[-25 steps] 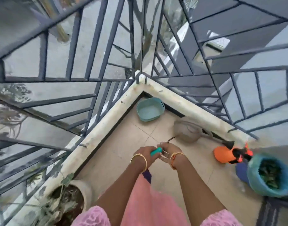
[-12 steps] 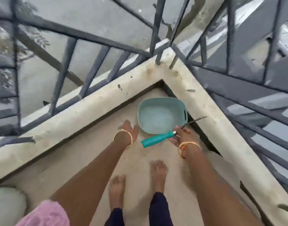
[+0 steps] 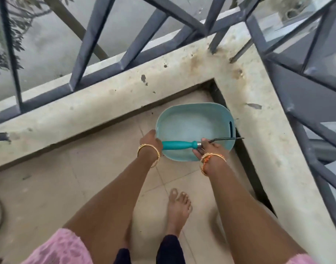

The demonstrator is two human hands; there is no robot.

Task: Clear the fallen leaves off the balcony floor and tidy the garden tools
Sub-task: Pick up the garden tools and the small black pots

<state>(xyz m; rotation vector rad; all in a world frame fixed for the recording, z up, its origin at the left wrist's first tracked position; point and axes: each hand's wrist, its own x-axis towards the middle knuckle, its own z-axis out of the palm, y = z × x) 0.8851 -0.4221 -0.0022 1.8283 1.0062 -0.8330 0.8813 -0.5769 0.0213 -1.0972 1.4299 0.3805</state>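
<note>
Nearest, we list a bare foot on the tiled balcony floor. Next, our left hand holds the near-left rim of the teal tub, which sits in the floor's far corner against the concrete ledge. Our right hand pinches the garden tool at the metal collar; its teal handle lies across the tub's near part, its dark prong reaching past the right rim. Beyond: grey railing.
</note>
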